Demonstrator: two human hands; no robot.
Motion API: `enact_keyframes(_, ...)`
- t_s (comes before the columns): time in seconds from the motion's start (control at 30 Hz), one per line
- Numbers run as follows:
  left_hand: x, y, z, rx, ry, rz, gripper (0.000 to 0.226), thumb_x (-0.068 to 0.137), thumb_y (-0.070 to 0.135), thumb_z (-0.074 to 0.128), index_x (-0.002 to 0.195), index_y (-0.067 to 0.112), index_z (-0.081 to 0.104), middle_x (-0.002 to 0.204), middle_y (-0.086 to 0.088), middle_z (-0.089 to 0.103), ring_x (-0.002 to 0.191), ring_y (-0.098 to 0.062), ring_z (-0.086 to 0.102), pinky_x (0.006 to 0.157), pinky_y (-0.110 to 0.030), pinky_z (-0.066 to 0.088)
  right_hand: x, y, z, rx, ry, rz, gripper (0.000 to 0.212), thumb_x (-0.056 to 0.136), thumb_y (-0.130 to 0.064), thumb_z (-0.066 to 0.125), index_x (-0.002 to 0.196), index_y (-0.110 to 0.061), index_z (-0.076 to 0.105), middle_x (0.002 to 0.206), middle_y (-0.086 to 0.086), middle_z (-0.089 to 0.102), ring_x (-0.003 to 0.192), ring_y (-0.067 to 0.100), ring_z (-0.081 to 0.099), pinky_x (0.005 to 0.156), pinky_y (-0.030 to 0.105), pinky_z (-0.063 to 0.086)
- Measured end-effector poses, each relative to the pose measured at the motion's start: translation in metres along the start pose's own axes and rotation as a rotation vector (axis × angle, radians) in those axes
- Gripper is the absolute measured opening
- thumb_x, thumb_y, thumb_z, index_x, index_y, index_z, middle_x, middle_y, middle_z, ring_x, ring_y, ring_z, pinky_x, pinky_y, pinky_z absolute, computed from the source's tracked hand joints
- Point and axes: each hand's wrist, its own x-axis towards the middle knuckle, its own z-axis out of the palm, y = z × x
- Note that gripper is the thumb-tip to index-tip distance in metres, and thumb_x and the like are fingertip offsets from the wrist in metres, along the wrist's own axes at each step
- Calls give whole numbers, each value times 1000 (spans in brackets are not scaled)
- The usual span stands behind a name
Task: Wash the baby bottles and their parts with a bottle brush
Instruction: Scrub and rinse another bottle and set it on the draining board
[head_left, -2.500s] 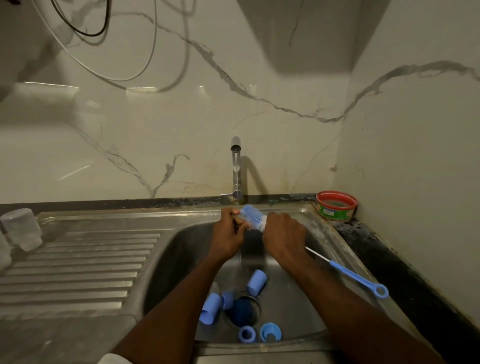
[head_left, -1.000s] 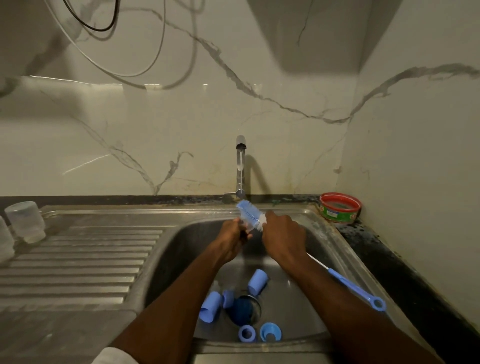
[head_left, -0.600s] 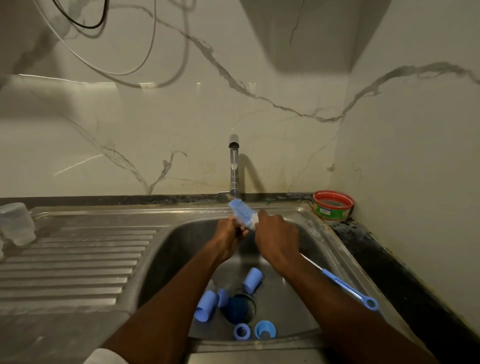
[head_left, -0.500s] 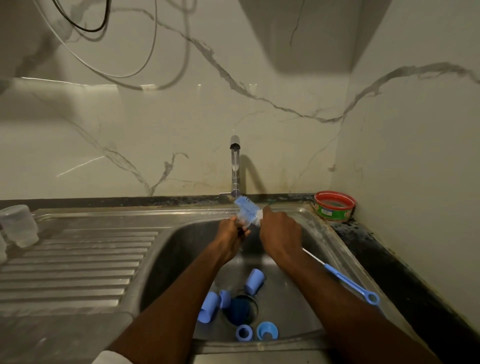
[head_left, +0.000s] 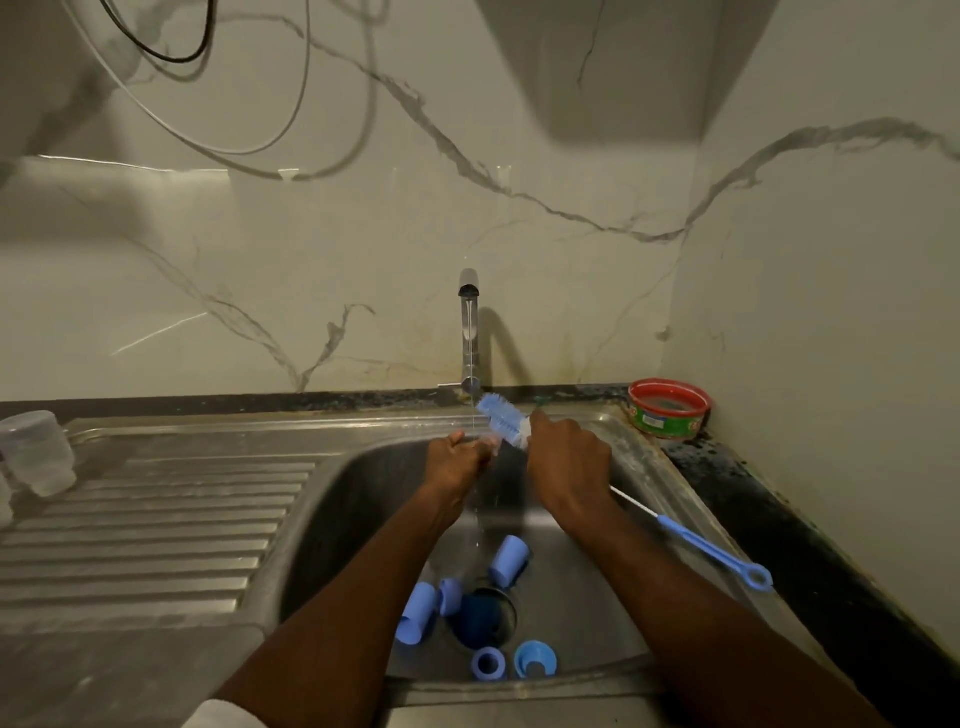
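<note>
Over the steel sink (head_left: 644, 467), my right hand (head_left: 569, 467) grips the blue bottle brush (head_left: 501, 414) just behind its bristles. Its long handle sticks out to the lower right, ending in a ring (head_left: 758, 578). My left hand (head_left: 457, 460) is curled round a small pale part (head_left: 488, 442) pressed against the bristles, under water running from the tap (head_left: 469, 332). The part is mostly hidden by my fingers. Several blue bottle parts (head_left: 509, 558) lie around the drain on the sink floor.
Clear bottles (head_left: 36, 452) stand on the ribbed draining board (head_left: 156, 519) at the far left. A red-rimmed tub (head_left: 669, 408) sits on the dark counter in the back right corner. Marble walls close in behind and to the right.
The brush has slid back and forth against the small part in my left hand, its bristles now lying a little higher and further back. Both hands stay under the running tap.
</note>
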Motion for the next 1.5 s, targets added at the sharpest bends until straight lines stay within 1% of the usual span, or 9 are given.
enact_keyframes(0.17, 6, -6, -8, 91, 161, 5, 74, 90, 18, 75, 151, 12, 36, 127, -15, 63, 110, -24, 64, 96, -41, 55, -10, 3, -4, -85, 48, -89, 39, 93, -37, 66, 126, -23, 53, 107, 5, 67, 86, 20, 66, 60, 31, 38)
enact_keyframes(0.37, -2, -3, -10, 300, 155, 192, 38, 93, 14, 70, 124, 17, 48, 103, -2, 64, 84, -9, 62, 65, -18, 45, -16, -14, 2, -140, 28, -126, 34, 96, -33, 63, 126, -21, 53, 107, 5, 66, 89, 20, 65, 65, 31, 37)
enact_keyframes(0.57, -9, 6, -8, 357, 20, 257, 32, 91, 21, 73, 112, 26, 49, 104, -3, 67, 92, -13, 66, 72, -22, 51, -6, -13, 2, -35, 34, -55, 33, 93, -31, 67, 122, -20, 54, 102, 5, 68, 84, 21, 67, 63, 32, 44)
enact_keyframes(0.7, -10, 6, 1, 140, 41, 162, 29, 91, 19, 74, 105, 29, 50, 106, -5, 70, 98, -19, 69, 74, -26, 54, -4, -14, -1, 35, 17, -37, 35, 94, -29, 67, 124, -21, 52, 106, 7, 68, 88, 23, 68, 69, 34, 50)
enact_keyframes(0.8, -3, 14, -2, -158, 156, -31, 24, 92, 13, 70, 115, 11, 62, 101, -12, 75, 91, -21, 74, 72, -29, 58, -7, -16, -3, 73, 34, -102, 34, 96, -30, 63, 126, -25, 49, 108, 5, 67, 87, 21, 65, 66, 33, 48)
enact_keyframes(0.97, 2, 26, -17, -639, 33, -248, 15, 98, 7, 59, 108, -1, 67, 90, -17, 77, 79, -19, 76, 69, -27, 63, -9, -12, -11, 64, 82, -122, 36, 97, -32, 62, 128, -26, 46, 110, 3, 66, 85, 20, 63, 63, 32, 40)
enact_keyframes(1.23, 7, 24, -11, -588, 86, -247, 16, 102, 8, 54, 100, 2, 68, 78, -8, 68, 67, -10, 64, 62, -18, 57, -9, -20, -12, 116, 179, -12, 36, 93, -38, 66, 122, -23, 50, 100, 2, 69, 65, 11, 45, 52, 27, 34)
enact_keyframes(1.4, 4, 17, -2, -531, 27, -226, 18, 103, 7, 49, 110, 0, 64, 102, -17, 71, 89, -19, 67, 83, -31, 56, -14, -21, -4, 104, 37, 2, 37, 89, -34, 69, 121, -22, 53, 103, 4, 68, 80, 18, 63, 60, 29, 38)
enact_keyframes(1.5, 4, 16, 3, -492, -18, -186, 22, 105, 7, 43, 121, 1, 58, 99, -16, 71, 84, -18, 66, 78, -30, 55, -13, -19, -5, 130, 38, 18, 35, 91, -33, 68, 121, -22, 55, 105, 4, 68, 85, 19, 65, 62, 30, 40)
